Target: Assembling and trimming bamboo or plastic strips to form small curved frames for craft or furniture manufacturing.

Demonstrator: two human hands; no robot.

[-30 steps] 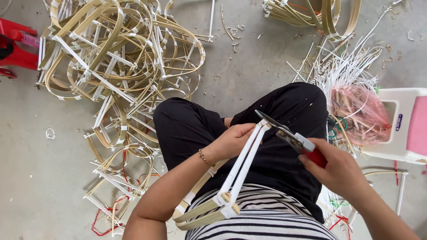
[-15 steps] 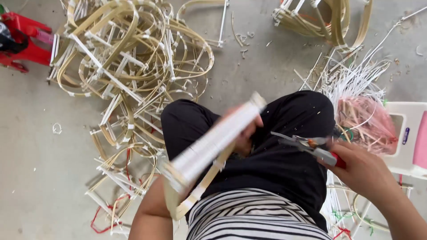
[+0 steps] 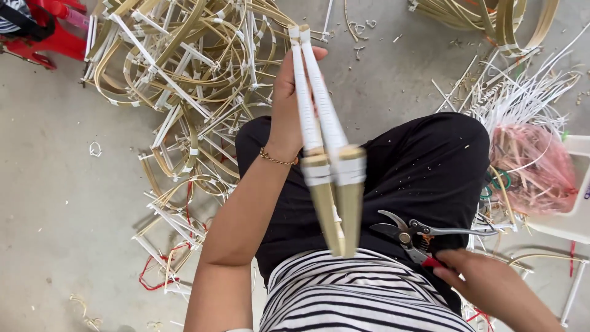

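My left hand (image 3: 289,101) is raised in front of me, shut on a folded bamboo strip piece (image 3: 326,141) wrapped in white tape, its bare tan ends pointing back at my chest. A thin bracelet sits on that wrist. My right hand (image 3: 485,283) rests low by my right thigh, shut on the red handle of pruning shears (image 3: 418,237) whose blades point left over my lap. I sit with black trousers and a striped shirt.
A large heap of bent bamboo strips with white tape (image 3: 184,67) lies on the concrete floor ahead and to the left. A pink mesh bag (image 3: 531,169) and white strips lie at right beside a white stool (image 3: 574,215). A red object (image 3: 43,31) sits top left.
My left hand has lifted the taped bamboo piece from my lap up and forward. My right hand with the shears has dropped lower to the right.
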